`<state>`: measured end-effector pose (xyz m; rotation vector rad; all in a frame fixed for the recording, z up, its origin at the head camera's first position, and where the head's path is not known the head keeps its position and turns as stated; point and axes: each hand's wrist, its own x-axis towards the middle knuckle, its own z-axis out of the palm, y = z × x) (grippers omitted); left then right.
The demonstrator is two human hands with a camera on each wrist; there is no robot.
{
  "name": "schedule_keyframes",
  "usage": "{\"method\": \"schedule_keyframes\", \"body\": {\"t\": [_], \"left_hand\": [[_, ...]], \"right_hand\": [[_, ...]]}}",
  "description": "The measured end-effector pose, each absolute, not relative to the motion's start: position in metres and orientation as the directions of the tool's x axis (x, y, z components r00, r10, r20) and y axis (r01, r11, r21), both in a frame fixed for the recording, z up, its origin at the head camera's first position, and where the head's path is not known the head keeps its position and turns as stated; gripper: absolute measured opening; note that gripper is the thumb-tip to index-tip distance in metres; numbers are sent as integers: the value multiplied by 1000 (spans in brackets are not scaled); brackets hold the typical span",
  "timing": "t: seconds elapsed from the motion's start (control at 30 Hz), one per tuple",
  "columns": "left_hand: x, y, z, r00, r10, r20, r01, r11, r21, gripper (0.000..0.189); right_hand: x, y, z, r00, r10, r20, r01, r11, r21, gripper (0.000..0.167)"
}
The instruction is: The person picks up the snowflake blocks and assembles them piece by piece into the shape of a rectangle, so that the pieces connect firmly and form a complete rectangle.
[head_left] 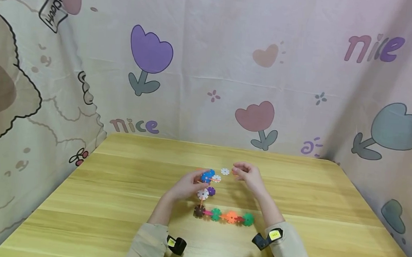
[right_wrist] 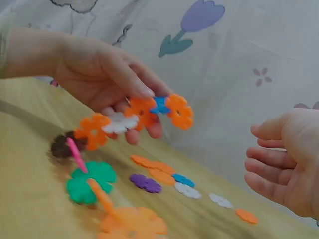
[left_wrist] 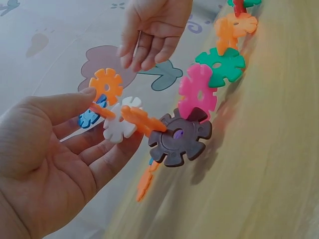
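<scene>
My left hand grips a chain of interlocking flower-shaped plastic discs between thumb and fingers. Held near its end are an orange disc, a blue disc and a white disc. From there the chain runs through a brown disc, a pink one and a green one to more orange and green discs along the table. My right hand has loosely bent fingers with nothing between them. It hovers near a loose orange disc on the table.
Loose discs lie on the wooden table beyond the chain: a purple disc, white discs, a blue disc and orange ones. A printed curtain hangs behind the table's back edge.
</scene>
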<state>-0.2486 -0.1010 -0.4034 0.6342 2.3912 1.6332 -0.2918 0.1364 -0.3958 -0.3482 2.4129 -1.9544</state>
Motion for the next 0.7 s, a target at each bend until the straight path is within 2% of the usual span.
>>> {"method": "schedule_keyframes", "body": {"t": [0.17,0.37,0.53,0.7], "left_hand": [[-247,-104,-400,-899,429,89,237,304,923,53],[-249,-105,-403,-900,428,86,241,325,915,54],[-248,-105,-403,-899,431,82,241,329,913,53],[-248,-105,-402,-896,435,91,249,322,913,53]], "right_hand": [[-305,142,-388,-979,-180,90,-145,324,-935,36],[-336,160,-408,-983,-185,3,-87,447,-890,38],[-343,166,-420,-977,-210,18,-144,599,-788,35],[-343,161,-428,-971,-232,62,-205,670,-713,31]]}}
